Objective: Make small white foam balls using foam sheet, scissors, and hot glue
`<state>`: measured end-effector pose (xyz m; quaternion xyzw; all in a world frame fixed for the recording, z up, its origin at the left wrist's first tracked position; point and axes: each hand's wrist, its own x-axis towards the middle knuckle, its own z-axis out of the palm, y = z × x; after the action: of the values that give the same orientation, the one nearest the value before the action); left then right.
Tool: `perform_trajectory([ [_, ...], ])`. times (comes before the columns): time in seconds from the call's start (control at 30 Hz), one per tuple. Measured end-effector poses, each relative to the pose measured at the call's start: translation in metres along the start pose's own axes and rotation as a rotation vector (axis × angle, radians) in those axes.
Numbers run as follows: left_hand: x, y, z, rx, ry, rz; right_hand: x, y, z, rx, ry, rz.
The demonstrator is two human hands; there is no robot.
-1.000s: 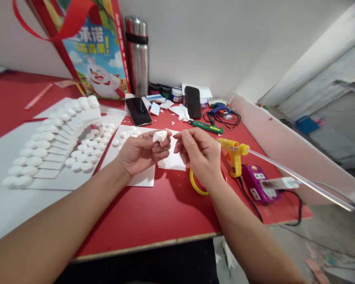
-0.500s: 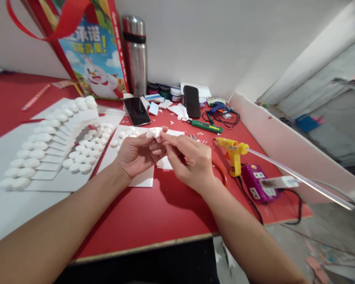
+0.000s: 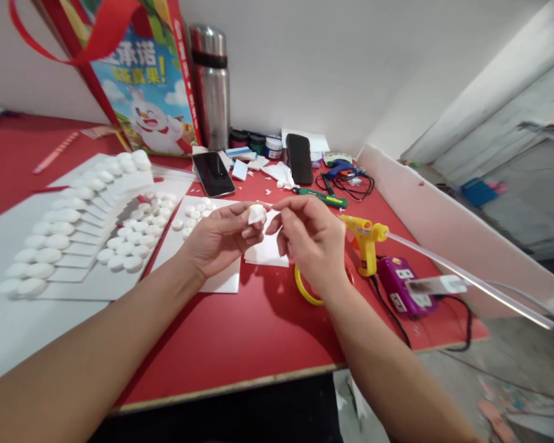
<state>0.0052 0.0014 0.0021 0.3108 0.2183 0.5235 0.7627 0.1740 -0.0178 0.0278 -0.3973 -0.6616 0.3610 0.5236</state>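
My left hand (image 3: 216, 237) is closed, pinching a small white lump (image 3: 257, 214) with an uneven surface between thumb and fingers. Just to its right is my right hand (image 3: 311, 237), thumb and fingertips drawn together; whether they hold some tiny bit, I cannot make out. Below the hands lie a white sheet (image 3: 219, 280) bearing small white discs (image 3: 196, 212) and a smaller piece of white paper (image 3: 268, 251). A yellow ring-shaped handle (image 3: 300, 289) shows under my right hand, most of it covered.
At left, white cards (image 3: 80, 255) carry paired white ovals (image 3: 50, 240), with more discs (image 3: 129, 240) beside them. A yellow glue gun (image 3: 367, 240) stands at right by a purple box (image 3: 404, 286). Behind are phones (image 3: 213, 173), a green cutter (image 3: 321, 197), a steel flask (image 3: 212, 92) and a bag (image 3: 152, 92).
My right hand has drawn away to the right from the white lump, uncovering the yellow handle. My left hand still holds the lump, which is now turned and more exposed.
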Motion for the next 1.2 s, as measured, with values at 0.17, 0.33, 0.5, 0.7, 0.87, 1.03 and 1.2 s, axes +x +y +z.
perform_trajectory([
  [0.17, 0.003, -0.004, -0.005, 0.318, 0.030, 0.178, 0.009, -0.002, -0.001, 0.197, -0.039, 0.289],
  [0.33, 0.002, -0.008, -0.007, 0.536, 0.073, 0.306, 0.007, 0.000, 0.000, 0.119, -0.062, 0.330],
  [0.5, -0.002, -0.006, -0.002, 0.706, 0.103, 0.373, 0.006, -0.003, 0.002, 0.093, -0.052, 0.364],
  [0.7, -0.004, -0.007, 0.005, 0.764, 0.128, 0.412, 0.005, -0.001, 0.004, 0.019, 0.025, 0.293],
  [0.87, -0.004, -0.014, 0.008, 0.766, 0.193, 0.465, 0.002, 0.010, 0.008, -0.203, 0.092, 0.136],
  [1.03, -0.004, -0.019, 0.010, 0.728, 0.229, 0.489, -0.001, 0.014, 0.009, -0.210, 0.086, 0.071],
  [1.2, -0.006, -0.020, 0.010, 0.913, 0.260, 0.630, -0.001, 0.017, 0.009, -0.241, 0.078, 0.038],
])
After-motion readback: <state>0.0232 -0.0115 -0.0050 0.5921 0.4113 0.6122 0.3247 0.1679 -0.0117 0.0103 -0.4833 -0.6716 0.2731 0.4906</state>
